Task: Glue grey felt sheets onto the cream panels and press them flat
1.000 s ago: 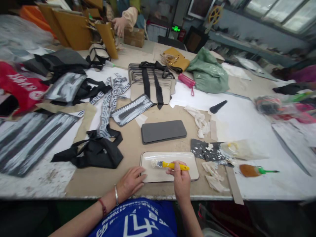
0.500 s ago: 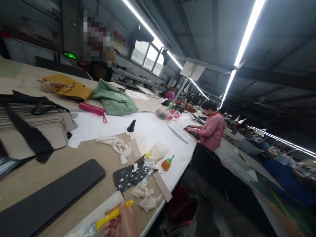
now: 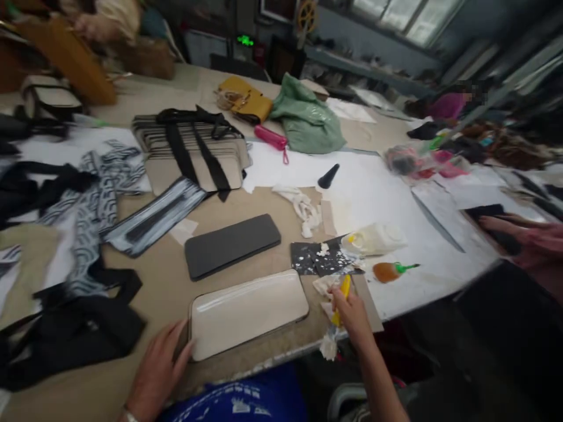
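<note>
A cream rectangular panel (image 3: 248, 313) with rounded corners lies near the table's front edge, its surface shiny along the far side. My left hand (image 3: 162, 363) rests at the panel's left end, fingers stretched out and touching or very close to its edge. To the right of the panel, my right hand (image 3: 350, 308) grips a yellow-handled brush (image 3: 345, 287). The whitish, clotted bristles point down beside the table edge. Behind the cream panel lies a dark grey panel (image 3: 233, 246) of similar shape. Crumpled pale scraps (image 3: 323, 286) lie just behind the brush.
A glue-spattered black sheet (image 3: 303, 258), a milky plastic bottle (image 3: 378, 239) and an orange bottle with green nozzle (image 3: 387, 271) stand at right. A stack of panels with black straps (image 3: 197, 155) lies at back left. A co-worker's arm (image 3: 523, 231) reaches in at right.
The view has swung left and down, bringing my left hand into sight. My right hand, still holding the brush, has moved off the cream panel to its right side.
</note>
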The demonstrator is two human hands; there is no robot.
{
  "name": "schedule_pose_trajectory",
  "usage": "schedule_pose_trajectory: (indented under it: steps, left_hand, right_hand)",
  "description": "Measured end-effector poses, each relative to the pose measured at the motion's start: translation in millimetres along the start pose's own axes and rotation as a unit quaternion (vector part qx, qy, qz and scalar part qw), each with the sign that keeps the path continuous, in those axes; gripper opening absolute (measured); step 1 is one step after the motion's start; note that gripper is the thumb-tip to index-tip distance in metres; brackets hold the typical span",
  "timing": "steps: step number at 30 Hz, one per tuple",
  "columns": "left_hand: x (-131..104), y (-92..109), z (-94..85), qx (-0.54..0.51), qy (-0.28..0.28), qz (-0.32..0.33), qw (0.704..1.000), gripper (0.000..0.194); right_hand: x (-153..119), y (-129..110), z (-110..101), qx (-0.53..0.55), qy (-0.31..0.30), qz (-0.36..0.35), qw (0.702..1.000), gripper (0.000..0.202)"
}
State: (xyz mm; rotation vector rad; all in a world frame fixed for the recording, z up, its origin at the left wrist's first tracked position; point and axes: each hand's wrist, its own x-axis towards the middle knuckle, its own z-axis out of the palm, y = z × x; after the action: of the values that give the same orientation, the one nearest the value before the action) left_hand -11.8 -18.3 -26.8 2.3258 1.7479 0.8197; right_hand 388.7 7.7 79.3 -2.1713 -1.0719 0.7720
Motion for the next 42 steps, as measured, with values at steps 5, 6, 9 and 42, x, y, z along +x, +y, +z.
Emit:
schedule_pose_trajectory:
  steps: [5, 6, 9, 42]
  left_hand:
    - [3, 15, 0.5, 0.075, -0.019, -0.011, 0.997, 0.036]
    - [4, 18, 2.0, 0.076, -0.020, -0.017, 0.997, 0.036]
    - [3, 26, 4.0, 0.073, -0.017, -0.038, 0.996, 0.034]
    - [1, 22, -18.4, -0.035, -0.076, 0.081, 0.993, 0.030]
  right_hand:
    - [2, 5, 27, -0.249, -0.123, -0.057, 0.959, 0.039]
    - [1, 3, 32, -0.290, -0.139, -0.057, 0.945, 0.039]
    - [-2, -5, 44, -0.389, -0.179, -0.044, 0.903, 0.040]
    - [-63, -81, 119, 0.212, -0.212, -0.076, 0.951, 0.043]
